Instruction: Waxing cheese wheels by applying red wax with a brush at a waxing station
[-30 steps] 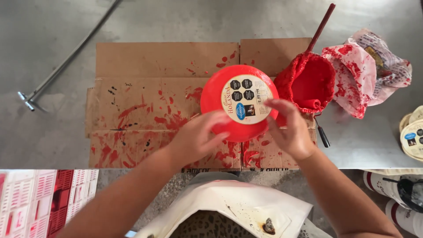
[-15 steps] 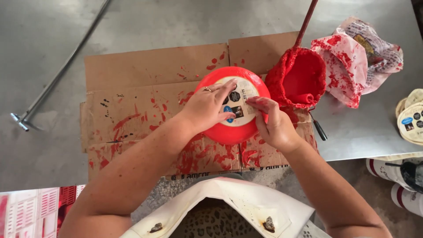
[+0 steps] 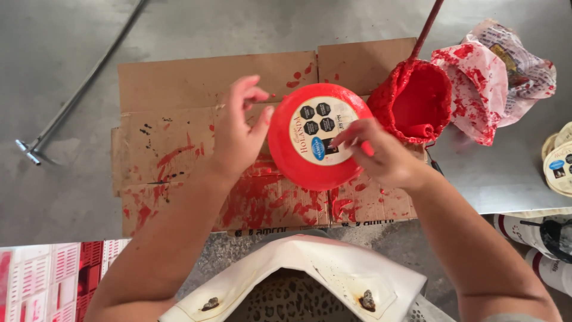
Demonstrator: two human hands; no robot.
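A round red wheel [image 3: 298, 167] with a cream circular label [image 3: 322, 128] lies on paint-stained flattened cardboard [image 3: 179, 89]. My left hand [image 3: 238, 134] is at the wheel's left edge. Its thumb touches the rim and its fingers are lifted and spread above the cardboard. My right hand [image 3: 381, 155] rests on the wheel's right side, fingertips pressed on the label's lower right part. Neither hand grips the wheel.
A red-coated pot [image 3: 417, 101] with a stick [image 3: 426, 27] stands just right of the wheel, beside a red-smeared plastic bag [image 3: 494, 77]. Round labels [image 3: 560, 164] lie at the right edge. A metal rod [image 3: 77, 98] crosses the grey table at left. Crates [image 3: 42, 280] sit below.
My left hand has come off the label and moved to the wheel's left rim, fingers lifting. My right hand has slid onto the label. The wheel stays put.
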